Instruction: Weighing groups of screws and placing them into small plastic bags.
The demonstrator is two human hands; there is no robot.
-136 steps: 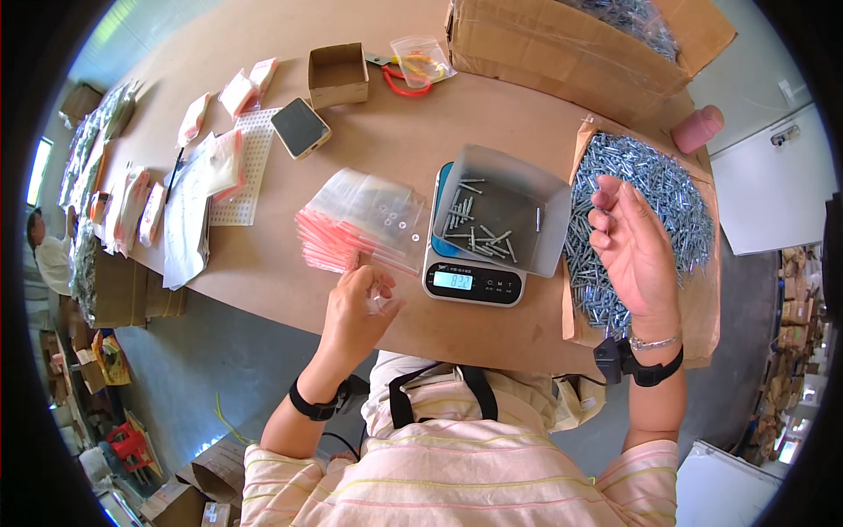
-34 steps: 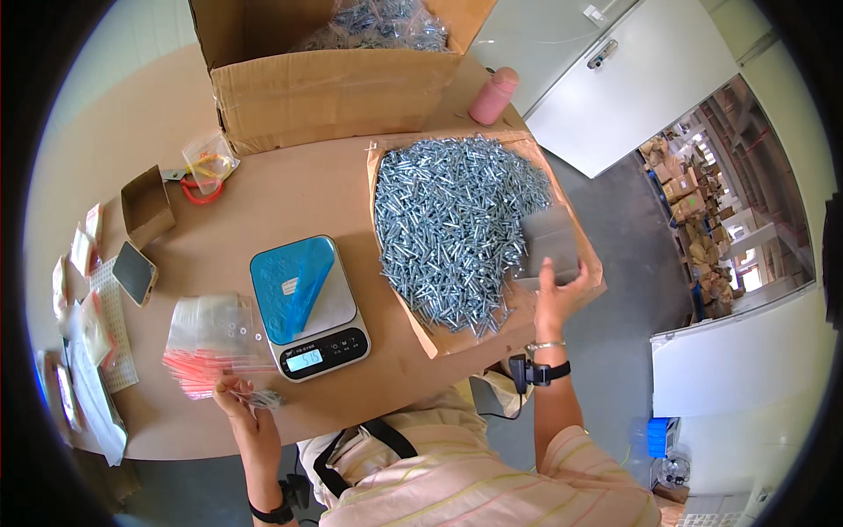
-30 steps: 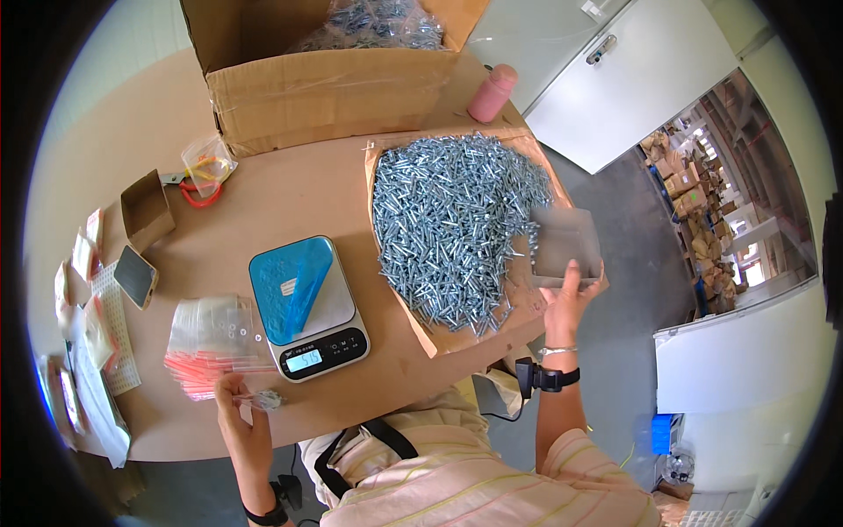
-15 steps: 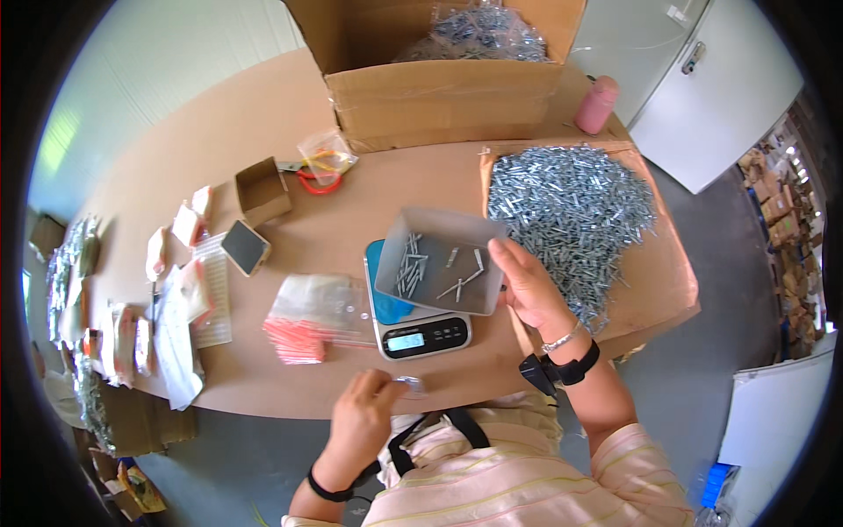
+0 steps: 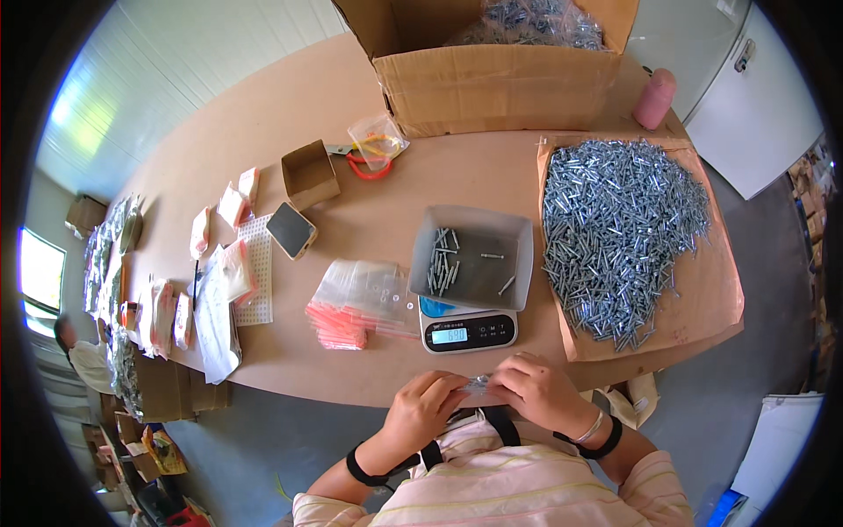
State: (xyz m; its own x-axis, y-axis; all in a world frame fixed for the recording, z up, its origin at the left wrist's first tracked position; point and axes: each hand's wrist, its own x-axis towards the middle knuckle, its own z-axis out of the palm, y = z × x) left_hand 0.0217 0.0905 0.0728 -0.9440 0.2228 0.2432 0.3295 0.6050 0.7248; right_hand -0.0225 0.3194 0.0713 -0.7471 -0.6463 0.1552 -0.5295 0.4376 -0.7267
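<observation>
My left hand (image 5: 423,407) and my right hand (image 5: 543,397) meet at the table's front edge, fingers closed on opposite sides of a small clear plastic bag (image 5: 477,385). Something shiny shows inside it, partly hidden by my fingers. Just beyond them a grey plastic tray (image 5: 500,290) rests on a kitchen scale (image 5: 474,332) with a lit display. Several silvery screws (image 5: 445,259) lie in the tray, most of them along its left side. Left of the scale is a fanned stack of clear zip bags (image 5: 360,285) with red edges.
A big heap of screws (image 5: 623,237) covers brown cardboard (image 5: 694,321) at the right. Behind stand an open carton (image 5: 500,92) and a pink bottle (image 5: 654,98). Red-handled scissors (image 5: 371,171), a small box (image 5: 310,176), a phone (image 5: 291,230) and filled packets (image 5: 234,206) lie leftward.
My right hand has let go of the tray, which now sits on the scale. It has come down to the small bag beside my left hand. The whole view has shifted.
</observation>
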